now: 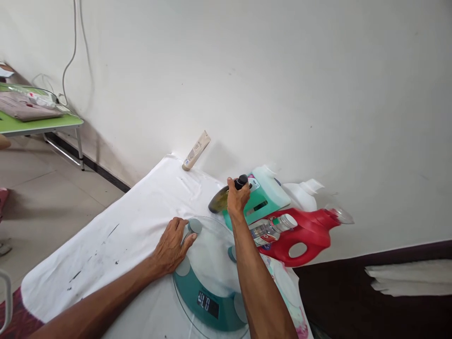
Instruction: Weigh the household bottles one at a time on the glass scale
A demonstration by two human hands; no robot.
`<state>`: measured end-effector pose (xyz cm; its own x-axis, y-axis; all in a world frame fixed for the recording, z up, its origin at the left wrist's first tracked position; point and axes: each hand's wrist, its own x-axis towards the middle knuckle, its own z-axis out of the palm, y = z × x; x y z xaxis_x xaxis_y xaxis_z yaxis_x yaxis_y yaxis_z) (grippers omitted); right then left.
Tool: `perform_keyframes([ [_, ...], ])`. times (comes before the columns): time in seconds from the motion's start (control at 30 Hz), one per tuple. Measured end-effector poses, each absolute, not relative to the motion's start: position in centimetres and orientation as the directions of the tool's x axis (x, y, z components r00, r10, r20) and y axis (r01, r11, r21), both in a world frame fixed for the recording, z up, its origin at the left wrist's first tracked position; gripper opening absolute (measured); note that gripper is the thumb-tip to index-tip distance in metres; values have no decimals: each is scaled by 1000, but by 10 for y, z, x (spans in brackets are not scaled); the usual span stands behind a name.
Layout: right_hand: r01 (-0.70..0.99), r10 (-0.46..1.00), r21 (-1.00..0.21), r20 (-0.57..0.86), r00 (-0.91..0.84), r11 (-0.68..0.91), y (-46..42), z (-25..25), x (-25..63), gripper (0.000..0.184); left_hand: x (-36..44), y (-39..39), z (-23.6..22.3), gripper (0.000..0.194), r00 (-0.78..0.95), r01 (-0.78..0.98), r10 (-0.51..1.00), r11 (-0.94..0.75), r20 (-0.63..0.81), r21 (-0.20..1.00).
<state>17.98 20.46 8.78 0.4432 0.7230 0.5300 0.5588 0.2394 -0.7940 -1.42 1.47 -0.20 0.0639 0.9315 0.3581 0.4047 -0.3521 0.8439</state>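
My right hand (237, 197) is closed around the neck of a dark olive-green bottle (219, 200) with a black cap. The bottle tilts beside a green jug (266, 195), above the far edge of a round glass bathroom scale (208, 263). My left hand (173, 245) grips the scale's left edge, thumb over the glass and fingers along the rim. Digits show on the scale's dark display (208, 304), though I cannot read them surely. My right forearm covers part of the scale's right side.
A clear bottle with a white cap (271, 230), a red detergent jug (310, 233) and a white bottle (300, 194) crowd the right side by the wall. A beige tube (196, 151) stands at the far corner of the white-covered table (116, 245). A green table (42, 123) is at left.
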Motion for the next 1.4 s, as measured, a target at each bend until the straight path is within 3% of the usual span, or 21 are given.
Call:
perform_keyframes([
  [0.2,487,731,-824,519,444,289,164,117,181,40,-15,14,-2,35,64,438,925,-364,376,822],
  [0.4,371,844,-856,468,262,359,75,160,196,29,-16,19,-8,39,74,468,917,-378,391,798],
  [0.63,229,912,-919,365,187,322,16,136,186,23,-19,23,-9,42,103,475,928,-362,358,802],
  [0.9,309,908,-897,381,176,317,7,128,183,27,-20,23,-4,42,121,504,942,-330,312,798],
  [1.07,242,897,-900,407,175,361,3,126,187,42,-20,23,-1,44,124,508,950,-308,285,805],
  [1.2,263,850,-883,454,267,389,-18,107,205,45,-21,22,3,46,132,514,956,-292,262,807],
  [1.3,355,822,-886,427,377,297,-47,86,227,39,-20,22,3,46,137,530,955,-294,262,796],
  [1.4,425,870,-898,295,396,111,-80,67,249,33,-21,25,1,48,147,554,950,-310,276,773],
])
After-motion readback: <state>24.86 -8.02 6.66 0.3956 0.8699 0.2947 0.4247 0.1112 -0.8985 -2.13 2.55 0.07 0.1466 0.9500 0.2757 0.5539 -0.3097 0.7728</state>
